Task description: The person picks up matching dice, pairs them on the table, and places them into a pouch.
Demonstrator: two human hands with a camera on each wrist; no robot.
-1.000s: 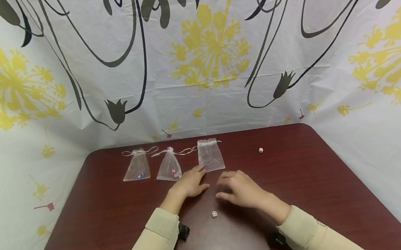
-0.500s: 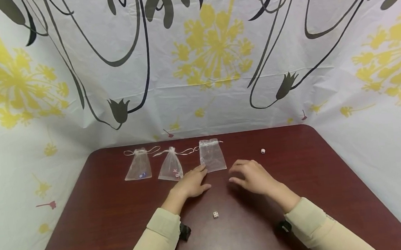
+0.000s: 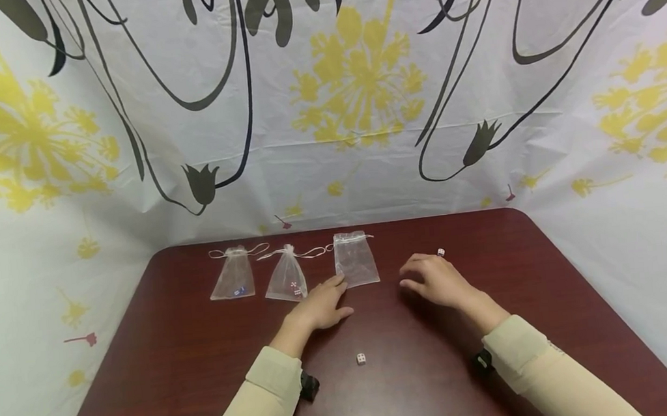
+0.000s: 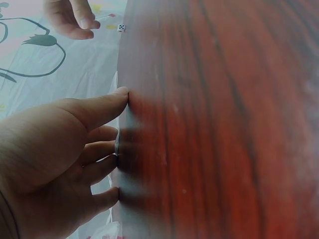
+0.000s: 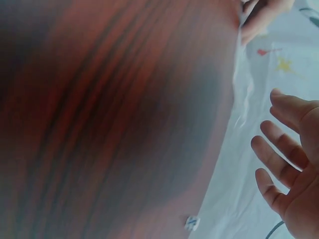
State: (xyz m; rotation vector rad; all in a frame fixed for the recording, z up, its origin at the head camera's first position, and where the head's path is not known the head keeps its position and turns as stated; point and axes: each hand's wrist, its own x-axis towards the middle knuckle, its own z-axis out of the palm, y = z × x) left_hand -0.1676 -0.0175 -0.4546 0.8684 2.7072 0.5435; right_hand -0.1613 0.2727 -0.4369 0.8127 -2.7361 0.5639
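Note:
My left hand (image 3: 316, 307) rests on the table, fingers spread, its fingertips at the lower left corner of a flat sheer drawstring pouch (image 3: 357, 261). In the left wrist view the fingertips (image 4: 118, 160) touch the wood. My right hand (image 3: 438, 283) is raised over the table to the right of that pouch, fingers loosely bent and holding nothing. Just beyond its knuckles lies a white die (image 3: 441, 252), also in the right wrist view as a small white die (image 5: 192, 222). Another white die (image 3: 361, 359) lies between my forearms.
Left of the flat pouch lie two more sheer drawstring pouches, one with red dice (image 3: 295, 288) inside, the other with blue dice (image 3: 240, 291). The dark red table (image 3: 162, 352) ends at a patterned cloth (image 3: 302, 106) hanging behind it.
My right hand has moved to the right and away from me, from beside the left hand toward the back right die. The left hand has stayed at the pouch corner.

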